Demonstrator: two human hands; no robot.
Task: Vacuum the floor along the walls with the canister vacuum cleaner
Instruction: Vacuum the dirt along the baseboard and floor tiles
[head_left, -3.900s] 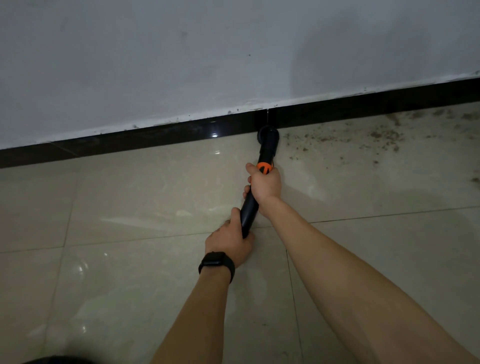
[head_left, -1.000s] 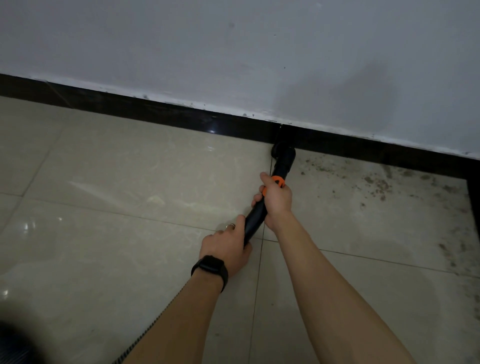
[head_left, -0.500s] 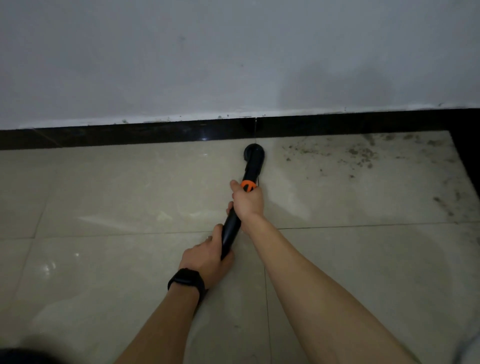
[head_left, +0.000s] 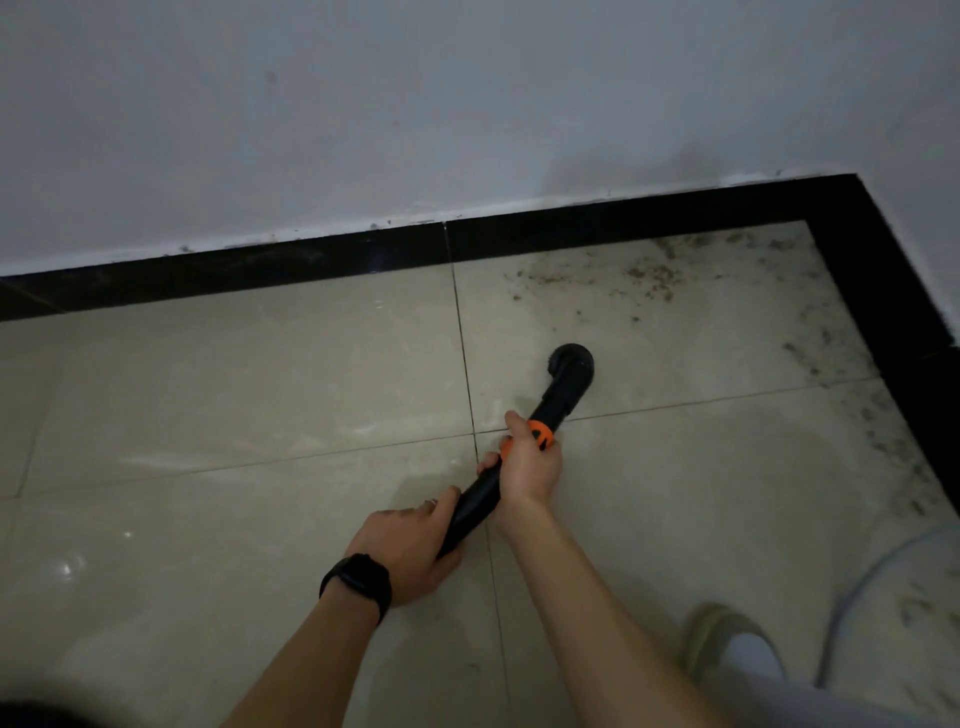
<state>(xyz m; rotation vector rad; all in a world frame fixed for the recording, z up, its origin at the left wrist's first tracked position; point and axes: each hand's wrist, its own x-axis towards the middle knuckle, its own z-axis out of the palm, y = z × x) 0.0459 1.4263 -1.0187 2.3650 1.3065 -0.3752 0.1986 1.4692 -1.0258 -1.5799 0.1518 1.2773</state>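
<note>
A black vacuum wand (head_left: 475, 506) with an orange collar (head_left: 540, 435) slants across the beige tiled floor (head_left: 234, 389). Its round black nozzle (head_left: 570, 368) rests on the tile, well short of the black baseboard (head_left: 571, 226). My right hand (head_left: 530, 465) grips the wand just below the orange collar. My left hand (head_left: 408, 551), with a black watch on the wrist, holds the wand's lower end. Brown dirt specks (head_left: 649, 275) lie on the tile beyond the nozzle, toward the corner.
A grey-white wall (head_left: 415, 114) runs along the back and meets a second baseboard (head_left: 893, 301) at the right, forming a corner. A foot in a beige slipper (head_left: 727, 649) stands at the lower right. A thin cable (head_left: 878, 587) curves beside it.
The nozzle has pulled back from the baseboard and shifted right across the tile joint. The view has swung right, bringing the room corner, the foot and the cable into sight.
</note>
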